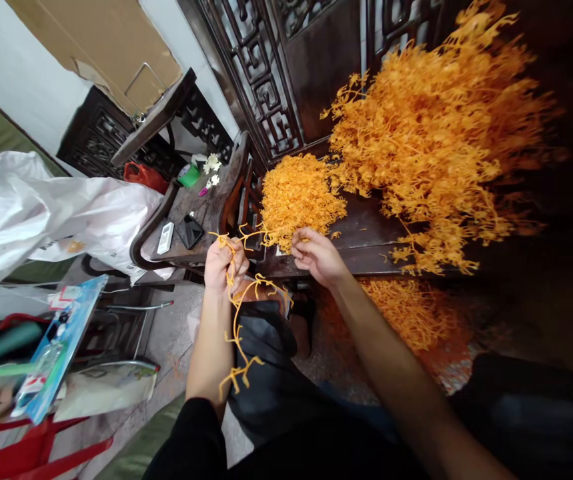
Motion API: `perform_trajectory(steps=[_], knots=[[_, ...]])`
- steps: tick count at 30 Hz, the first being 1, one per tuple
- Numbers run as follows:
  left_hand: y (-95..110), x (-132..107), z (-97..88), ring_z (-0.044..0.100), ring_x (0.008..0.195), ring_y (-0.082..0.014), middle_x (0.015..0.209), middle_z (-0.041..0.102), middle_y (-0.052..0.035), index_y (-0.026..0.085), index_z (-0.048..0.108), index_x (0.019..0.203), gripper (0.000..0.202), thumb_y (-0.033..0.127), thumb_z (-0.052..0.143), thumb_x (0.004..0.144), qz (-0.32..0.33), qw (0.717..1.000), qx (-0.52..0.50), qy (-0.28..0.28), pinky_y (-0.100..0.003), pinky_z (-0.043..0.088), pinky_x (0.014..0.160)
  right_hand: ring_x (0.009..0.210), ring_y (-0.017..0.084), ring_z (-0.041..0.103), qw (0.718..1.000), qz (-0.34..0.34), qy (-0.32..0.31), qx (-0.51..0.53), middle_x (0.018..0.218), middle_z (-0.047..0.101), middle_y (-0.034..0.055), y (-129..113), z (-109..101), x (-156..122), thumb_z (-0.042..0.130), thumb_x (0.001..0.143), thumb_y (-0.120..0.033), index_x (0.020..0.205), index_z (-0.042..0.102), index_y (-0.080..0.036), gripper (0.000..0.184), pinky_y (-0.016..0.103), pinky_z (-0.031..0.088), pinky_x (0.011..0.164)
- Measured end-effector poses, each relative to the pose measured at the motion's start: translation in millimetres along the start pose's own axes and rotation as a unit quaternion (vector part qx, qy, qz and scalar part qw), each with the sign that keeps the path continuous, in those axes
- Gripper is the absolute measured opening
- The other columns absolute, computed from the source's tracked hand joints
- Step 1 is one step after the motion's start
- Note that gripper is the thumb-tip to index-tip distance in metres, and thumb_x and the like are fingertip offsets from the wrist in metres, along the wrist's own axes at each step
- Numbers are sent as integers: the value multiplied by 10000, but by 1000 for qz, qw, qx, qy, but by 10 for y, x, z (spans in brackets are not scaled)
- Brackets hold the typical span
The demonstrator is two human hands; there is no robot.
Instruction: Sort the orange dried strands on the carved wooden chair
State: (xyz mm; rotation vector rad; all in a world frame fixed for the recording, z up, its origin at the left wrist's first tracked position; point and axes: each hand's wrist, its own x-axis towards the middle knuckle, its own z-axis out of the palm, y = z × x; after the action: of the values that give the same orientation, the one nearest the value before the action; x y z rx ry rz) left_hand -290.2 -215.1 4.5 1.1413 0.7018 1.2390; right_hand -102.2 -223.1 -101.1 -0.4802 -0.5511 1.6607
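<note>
My left hand is closed around a thin, branching orange stem, plastic-looking, whose bare forked twigs hang below the fist. One twig reaches right, toward my other hand. My right hand has its fingertips pinched together at the front edge of a heap of small orange pieces; what lies between the fingertips is too small to make out. Beyond it, a large bushy mass of orange branches rests on the dark wooden bench.
More bare orange stems lie under the bench. At left stands a wooden side table with a white box, a black object and a green tape roll. White plastic sacks and a red chair are farther left.
</note>
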Motion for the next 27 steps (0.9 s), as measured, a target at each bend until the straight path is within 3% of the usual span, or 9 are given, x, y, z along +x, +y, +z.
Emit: perform_trajectory(steps=[2, 4, 8, 11, 14, 19, 23, 25, 27], knots=[[-5, -1, -8, 259, 278, 14, 539, 539, 79, 154, 644, 737, 411, 417, 952, 670, -15, 1000, 7, -6, -121, 234, 302, 583, 82, 383, 1000, 15, -17, 1, 767, 458, -44, -22, 84, -50, 827, 684, -374, 882, 519, -226, 395, 182, 202, 444], [-22, -15, 4, 276, 273, 16, 539, 578, 59, 140, 665, 737, 409, 408, 962, 650, -30, 999, 23, -5, -118, 257, 313, 548, 74, 317, 999, 14, -45, -23, 723, 407, -56, -22, 175, -97, 832, 732, -544, 894, 528, -224, 470, 189, 153, 437], [-73, -67, 68, 321, 296, 17, 573, 662, -12, 107, 719, 758, 387, 378, 969, 641, -54, 997, 63, 3, -114, 276, 337, 505, 73, 219, 990, -29, -98, -102, 631, 294, -79, -16, 356, -161, 659, 795, -838, 901, 590, -201, 650, 228, 128, 433], [-90, -84, 99, 317, 303, 15, 588, 694, -55, 89, 746, 782, 382, 381, 960, 662, -59, 995, 84, -2, -112, 231, 323, 512, 91, 250, 982, -72, -66, -161, 627, 329, -61, -64, 447, -194, 620, 849, -817, 870, 596, -206, 611, 256, 170, 442], [-51, -56, 68, 323, 304, 11, 563, 671, -34, 91, 737, 785, 385, 386, 957, 673, -27, 996, 78, 21, -116, 259, 325, 528, 103, 284, 974, -99, -16, -205, 621, 353, -46, -132, 487, -236, 579, 928, -743, 813, 604, -204, 552, 268, 208, 463], [80, 44, -98, 308, 286, 4, 509, 565, 57, 117, 665, 773, 408, 399, 950, 696, 5, 998, 34, 58, -125, 267, 308, 525, 105, 298, 962, -52, -106, -247, 601, 336, -42, -169, 505, -314, 490, 991, -702, 781, 643, -184, 579, 267, 215, 473], [190, 123, -220, 297, 283, 2, 510, 498, 92, 134, 634, 816, 279, 325, 830, 865, -15, 994, 7, 111, -130, 230, 301, 504, 84, 269, 972, 16, -153, -178, 598, 307, -61, -217, 407, -342, 591, 939, -699, 787, 645, -167, 556, 250, 164, 459], [250, 139, -251, 271, 280, 10, 507, 474, 101, 142, 624, 823, 226, 287, 760, 930, 10, 987, -4, 160, -128, 206, 301, 497, 71, 275, 982, 31, -139, -123, 613, 320, -65, -270, 314, -338, 667, 903, -670, 822, 670, -157, 519, 240, 159, 460], [281, 124, -244, 253, 279, 17, 513, 496, 96, 141, 621, 805, 245, 298, 775, 916, 27, 985, -3, 173, -128, 191, 296, 522, 73, 348, 988, 17, -113, -100, 684, 445, -33, -308, 239, -318, 733, 882, -597, 949, 724, -150, 451, 238, 205, 461]])
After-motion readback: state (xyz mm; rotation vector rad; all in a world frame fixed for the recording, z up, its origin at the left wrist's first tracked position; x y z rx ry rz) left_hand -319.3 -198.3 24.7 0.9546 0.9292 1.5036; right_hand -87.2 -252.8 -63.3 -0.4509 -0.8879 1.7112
